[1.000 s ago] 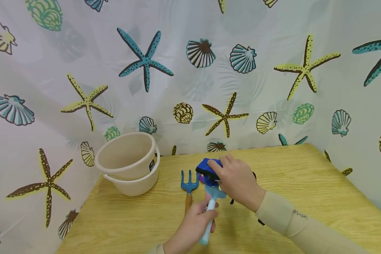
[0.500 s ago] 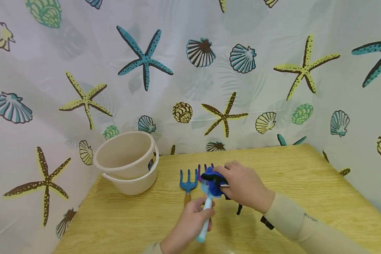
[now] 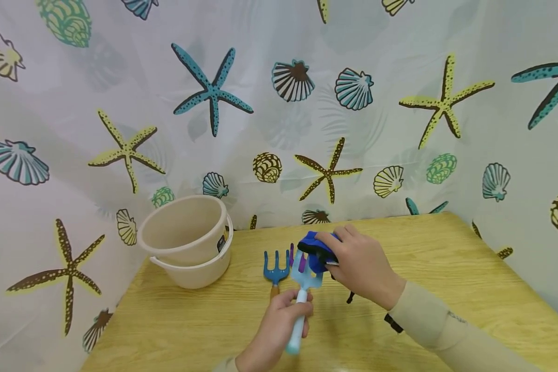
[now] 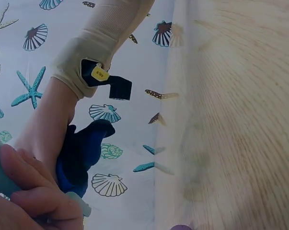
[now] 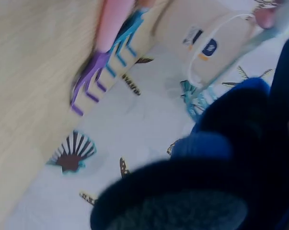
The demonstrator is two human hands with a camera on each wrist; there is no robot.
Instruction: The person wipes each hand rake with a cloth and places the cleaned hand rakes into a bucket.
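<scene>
My left hand (image 3: pixel 283 318) grips the handle of a light blue hand fork (image 3: pixel 305 280), its tines pointing up and away from me. In my right hand (image 3: pixel 365 266) is a bunched blue cloth with black edging (image 3: pixel 312 239), held against the right-hand tines. The cloth covers part of the fork's head. The left wrist view shows the left fingers (image 4: pixel 43 201) curled at the handle, with the cloth (image 4: pixel 82 158) beyond them. Up close in the right wrist view, the dark-edged cloth (image 5: pixel 202 146) fills the lower right.
A blue hand fork with a wooden handle (image 3: pixel 276 271) lies on the wooden table (image 3: pixel 176 330). Beside it is a purple hand fork with a pink handle (image 5: pixel 94 69), partly hidden in the head view. A cream bucket (image 3: pixel 195 271) stands at the back left, before a shell-and-starfish curtain (image 3: pixel 260 124).
The right hand has moved the blue cloth down over the fork's head, then back up to its right-hand tines. More of the light blue head shows now. The left hand keeps its grip.
</scene>
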